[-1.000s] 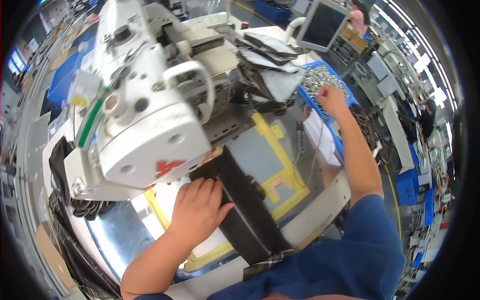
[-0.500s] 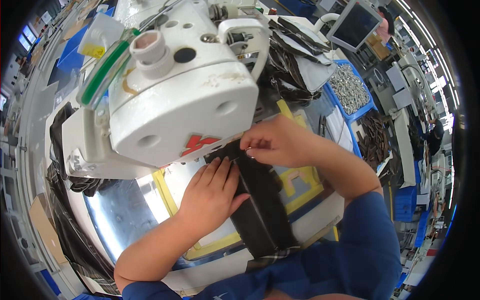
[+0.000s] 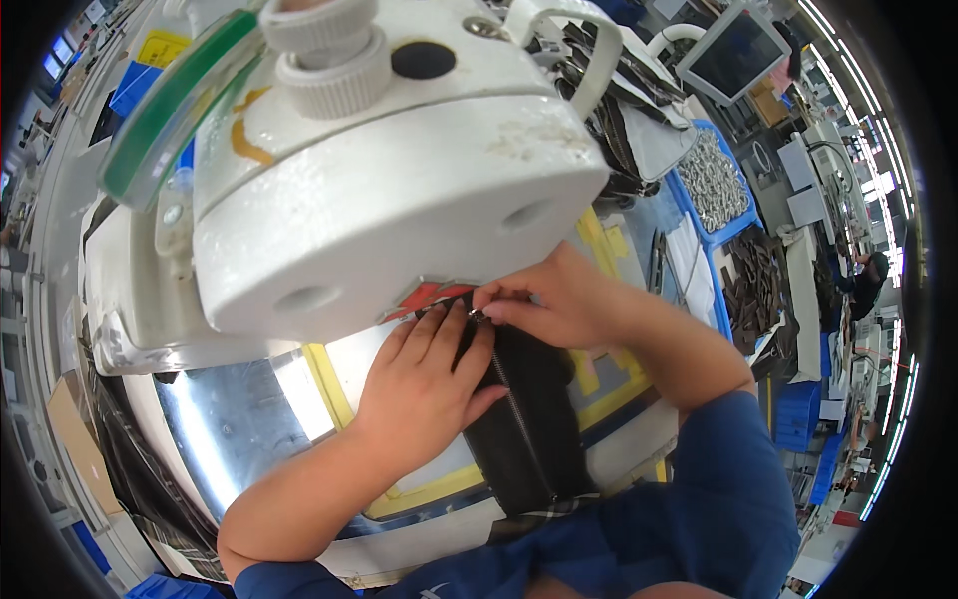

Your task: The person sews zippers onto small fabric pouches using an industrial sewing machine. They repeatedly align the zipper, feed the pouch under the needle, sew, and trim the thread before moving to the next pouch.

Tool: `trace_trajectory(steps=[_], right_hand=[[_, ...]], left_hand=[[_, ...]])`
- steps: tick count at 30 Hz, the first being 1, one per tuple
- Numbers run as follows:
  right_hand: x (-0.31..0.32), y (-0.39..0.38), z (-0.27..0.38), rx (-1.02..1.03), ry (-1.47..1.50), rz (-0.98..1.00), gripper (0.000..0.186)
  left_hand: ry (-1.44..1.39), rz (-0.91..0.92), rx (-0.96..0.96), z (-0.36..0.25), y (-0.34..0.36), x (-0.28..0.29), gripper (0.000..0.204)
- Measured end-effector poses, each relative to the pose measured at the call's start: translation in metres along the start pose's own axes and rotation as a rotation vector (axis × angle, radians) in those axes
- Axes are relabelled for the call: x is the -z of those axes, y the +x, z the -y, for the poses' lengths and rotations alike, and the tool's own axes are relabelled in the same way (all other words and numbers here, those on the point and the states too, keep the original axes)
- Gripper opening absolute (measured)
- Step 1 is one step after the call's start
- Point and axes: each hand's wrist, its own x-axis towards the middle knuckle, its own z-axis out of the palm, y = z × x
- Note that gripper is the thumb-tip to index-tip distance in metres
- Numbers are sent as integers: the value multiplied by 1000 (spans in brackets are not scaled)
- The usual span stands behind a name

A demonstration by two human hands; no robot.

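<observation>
A black fabric piece (image 3: pixel 529 419) with a metal zipper (image 3: pixel 521 409) down its length lies beneath the front of a white sewing machine (image 3: pixel 399 220). My left hand (image 3: pixel 419 389) rests on its left edge, fingers stretched out flat and thumb apart. Close by those fingertips, at the zipper's far end, my right hand (image 3: pixel 559 304) pinches a small silvery zipper slider (image 3: pixel 477 315) between thumb and fingers. The machine head overhangs the far end of the fabric and hides it, along with the needle area.
Yellow tape (image 3: pixel 624 384) edges the work surface. On the right are pliers (image 3: pixel 657 262), a blue tray of small metal parts (image 3: pixel 711 185) and a pile of dark strips (image 3: pixel 750 285). Dark fabric pieces (image 3: pixel 619 150) are stacked behind; a monitor (image 3: pixel 733 50) stands beyond.
My right hand has moved left and slightly down, bringing the metal slider to the zipper by my left fingertips. The machine looks larger and closer. My left hand stays flat.
</observation>
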Motion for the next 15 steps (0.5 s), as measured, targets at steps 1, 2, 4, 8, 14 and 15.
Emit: trace_trajectory(steps=[1, 2, 4, 8, 14, 15], right_hand=[[-3, 0, -3, 33, -22, -37, 11], [-8, 0, -8, 65, -45, -74, 11], [-12, -1, -13, 100, -74, -112, 12], [-15, -4, -15, 110, -106, -126, 14], [-22, -4, -23, 295, -342, -192, 15], [-23, -4, -24, 298, -369, -191, 15]], left_hand=[[2, -3, -1, 0, 0, -1, 70], [3, -7, -3, 0, 1, -1, 70], [2, -15, 8, 1, 0, -2, 72], [39, -7, 37, -1, -1, -2, 75], [97, 50, 42, -3, -4, -4, 77], [106, 58, 40, -3, -4, -5, 78]])
